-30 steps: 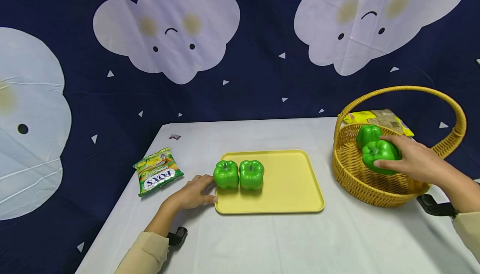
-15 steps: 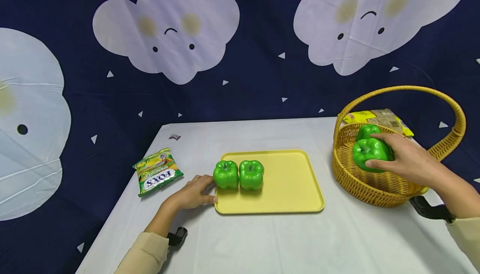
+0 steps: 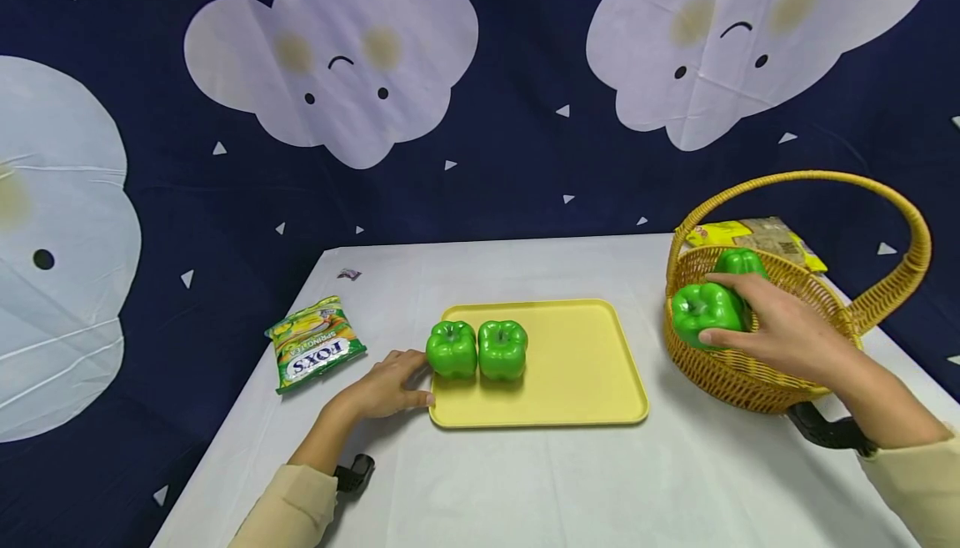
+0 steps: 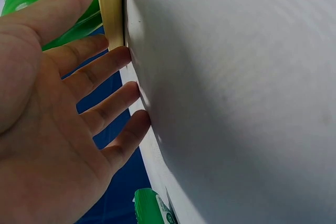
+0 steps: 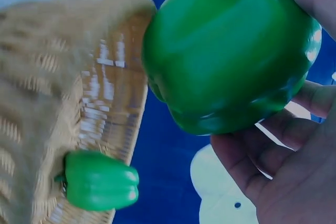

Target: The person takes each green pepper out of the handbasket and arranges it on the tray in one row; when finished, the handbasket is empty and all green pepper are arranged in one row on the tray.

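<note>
Head view, and the biggest thing up is the dark blue cloud backdrop [image 3: 517,206], rising behind the white tabletop [image 3: 555,490]. On the right stands the wicker basket [image 3: 731,385], a yellow-and-brown packet [image 3: 772,238] showing behind it. Centre stage, the yellow tray [image 3: 577,364]; out left, the green Fox's packet [image 3: 315,352].

Now the hands: the left hand [image 3: 386,385] is spread at the tray's left edge, seemingly touching it; the right hand [image 3: 787,327] has thumb and fingers round the held pepper [image 3: 703,316]. And that's over the basket's left side; touching the rim or not, I can't tell! The basket pepper [image 3: 740,262] sits just behind, while the outer pepper [image 3: 452,349] and inner pepper [image 3: 502,349] stand side by side at the tray's left end. It looks like a carry between basket and tray; the next move, I'd say, calls for a steady grip and clearance over that rim. Littlest of all, a small wrapped piece [image 3: 349,274], far left.
</note>
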The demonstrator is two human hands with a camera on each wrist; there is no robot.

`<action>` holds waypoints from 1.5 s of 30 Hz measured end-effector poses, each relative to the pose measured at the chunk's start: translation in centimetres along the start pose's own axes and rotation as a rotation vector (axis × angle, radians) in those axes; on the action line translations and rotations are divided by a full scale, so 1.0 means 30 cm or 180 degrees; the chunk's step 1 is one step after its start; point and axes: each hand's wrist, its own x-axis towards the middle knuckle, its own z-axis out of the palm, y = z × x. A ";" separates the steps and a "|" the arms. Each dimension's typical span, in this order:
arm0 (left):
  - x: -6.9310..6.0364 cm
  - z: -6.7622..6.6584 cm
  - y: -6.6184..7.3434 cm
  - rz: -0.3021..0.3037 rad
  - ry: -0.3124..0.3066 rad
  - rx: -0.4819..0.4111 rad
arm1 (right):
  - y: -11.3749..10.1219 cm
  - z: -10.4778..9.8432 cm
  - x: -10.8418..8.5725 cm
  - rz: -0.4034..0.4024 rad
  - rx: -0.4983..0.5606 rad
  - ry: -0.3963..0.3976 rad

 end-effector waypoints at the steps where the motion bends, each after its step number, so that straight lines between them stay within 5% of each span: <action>1: 0.000 0.000 0.000 0.0001 -0.0001 -0.0004 | -0.007 0.008 0.000 -0.0016 0.0016 0.0005; 13: 0.002 0.003 -0.006 0.0004 -0.0009 -0.0014 | -0.086 0.099 0.012 -0.0457 0.0168 0.0349; 27: 0.004 0.005 -0.004 0.0001 -0.0016 -0.0009 | -0.152 0.260 0.035 -0.0412 0.0658 0.0180; 45: 0.008 0.005 -0.016 -0.0012 -0.0021 -0.0011 | -0.212 0.373 0.104 -0.0309 0.1118 -0.0061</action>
